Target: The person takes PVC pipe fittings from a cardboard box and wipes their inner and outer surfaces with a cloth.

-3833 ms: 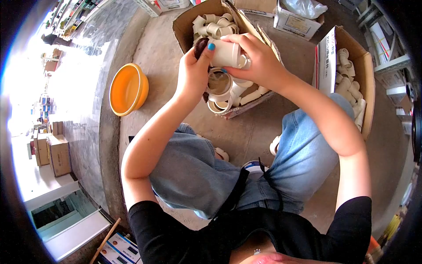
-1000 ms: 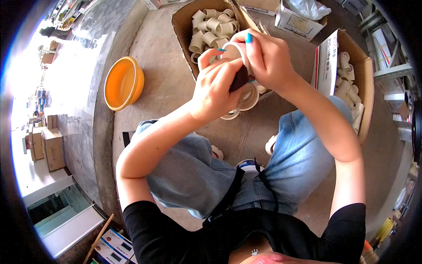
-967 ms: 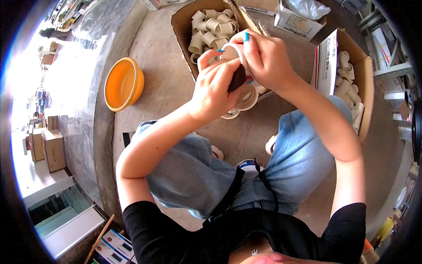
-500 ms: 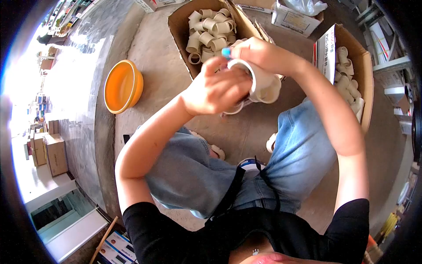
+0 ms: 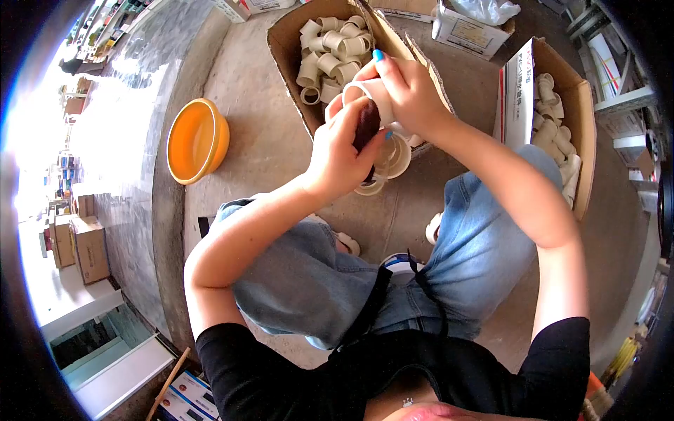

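Note:
In front of the cardboard box, my right hand (image 5: pixel 415 95) is wrapped around a white plastic pipe fitting (image 5: pixel 380 98), its round opening turned toward the left. My left hand (image 5: pixel 340 146) is closed on a dark reddish-brown pad (image 5: pixel 368 125), possibly a cloth or sponge, pressed up near the fitting's rim. Just below the hands appear a cream-coloured fitting (image 5: pixel 395 157) and another ring-like fitting end (image 5: pixel 371 187), both partly covered by the hands; what supports them is hidden.
A cardboard box (image 5: pixel 284 52) of pipe fittings stands ahead, and another box (image 5: pixel 584 133) with fittings is at the right. An orange basin (image 5: pixel 220 144) sits on the floor at left. A white carton (image 5: pixel 463 34) with plastic wrap is at the back.
The fitting has shifted left and up and turned, showing its opening. My left hand has pulled back from the opening, and the dark pad now shows.

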The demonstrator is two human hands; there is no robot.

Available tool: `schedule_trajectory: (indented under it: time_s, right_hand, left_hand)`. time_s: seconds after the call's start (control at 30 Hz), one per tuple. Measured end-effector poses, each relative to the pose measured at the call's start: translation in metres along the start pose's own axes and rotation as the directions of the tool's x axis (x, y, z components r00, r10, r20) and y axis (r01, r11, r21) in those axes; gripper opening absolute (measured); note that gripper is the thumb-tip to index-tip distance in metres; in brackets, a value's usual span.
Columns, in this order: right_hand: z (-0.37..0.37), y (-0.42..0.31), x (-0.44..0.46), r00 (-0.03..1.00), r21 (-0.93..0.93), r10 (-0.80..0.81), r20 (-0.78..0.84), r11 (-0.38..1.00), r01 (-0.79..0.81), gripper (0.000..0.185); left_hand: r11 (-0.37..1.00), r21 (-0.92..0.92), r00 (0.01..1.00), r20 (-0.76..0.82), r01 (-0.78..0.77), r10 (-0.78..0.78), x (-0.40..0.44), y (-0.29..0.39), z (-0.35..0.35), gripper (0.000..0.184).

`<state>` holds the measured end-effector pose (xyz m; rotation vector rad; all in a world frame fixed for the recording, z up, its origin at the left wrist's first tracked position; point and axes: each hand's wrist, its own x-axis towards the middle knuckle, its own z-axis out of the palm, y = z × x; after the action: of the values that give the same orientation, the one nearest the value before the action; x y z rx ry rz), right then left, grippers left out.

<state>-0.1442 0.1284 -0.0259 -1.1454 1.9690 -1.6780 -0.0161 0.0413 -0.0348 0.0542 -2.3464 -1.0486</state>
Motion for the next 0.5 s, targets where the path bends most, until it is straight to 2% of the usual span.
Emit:
schedule_trajectory:
  time_s: [0.03,0.1,0.13,0.17,0.2,0.23,0.27,0.37,0.4,0.43,0.47,0.5]
  right_hand:
    - [0.000,0.003,0.001,0.993,0.085,0.090,0.071,0.992,-0.096,0.039]
    - [-0.003,0.010,0.006,0.942,0.231,0.244,0.232,0.927,-0.297,0.036]
    - [-0.006,0.010,0.008,0.940,0.117,0.041,0.338,0.989,-0.086,0.033]
    - [-0.011,0.008,0.008,0.775,0.136,0.394,0.494,0.845,-0.517,0.028]
    - [-0.018,0.005,0.009,0.725,-0.011,0.292,0.624,0.931,-0.365,0.028]
    - [-0.023,0.005,0.009,0.632,-0.127,0.210,0.746,0.976,-0.175,0.028]
    - [-0.018,0.018,0.009,0.554,-0.176,0.315,0.771,0.941,-0.290,0.029]
    - [-0.017,0.019,0.009,0.658,0.139,0.450,0.604,0.753,-0.643,0.029]
    - [-0.009,0.015,0.012,0.684,0.323,0.547,0.484,0.614,-0.720,0.031]
    - [-0.010,-0.003,0.004,0.762,0.468,0.528,0.374,0.602,-0.647,0.034]
    - [-0.006,0.004,0.004,0.870,0.407,0.415,0.267,0.769,-0.492,0.035]
    - [-0.001,0.008,0.004,0.947,0.319,0.272,0.172,0.894,-0.315,0.035]
  left_hand:
    - [0.998,0.025,0.998,0.020,-0.064,0.064,-0.001,0.000,-0.002,0.037]
    - [0.947,0.073,0.946,0.117,-0.312,0.302,0.002,-0.006,-0.008,0.036]
    - [0.899,0.086,0.895,0.168,-0.430,0.413,0.004,-0.009,-0.010,0.035]
    - [0.864,0.015,0.845,0.217,-0.504,0.489,0.005,-0.013,-0.008,0.034]
    - [0.825,0.016,0.794,0.281,-0.566,0.539,0.003,-0.012,-0.008,0.033]
    - [0.781,0.013,0.736,0.344,-0.624,0.582,0.001,-0.010,-0.008,0.033]
    - [0.760,0.024,0.716,0.354,-0.650,0.602,-0.001,-0.007,-0.004,0.032]
    - [0.833,0.022,0.796,0.308,-0.553,0.521,0.007,-0.015,-0.011,0.030]
    - [0.902,0.047,0.890,0.192,-0.429,0.413,0.009,-0.020,-0.012,0.027]
    - [0.964,0.135,0.972,0.085,-0.230,0.220,0.009,-0.023,-0.013,0.026]
    - [0.998,-0.061,1.000,0.001,0.001,-0.001,0.010,-0.025,-0.011,0.026]
    - [0.938,-0.269,0.971,-0.033,0.218,-0.236,0.014,-0.021,-0.010,0.027]
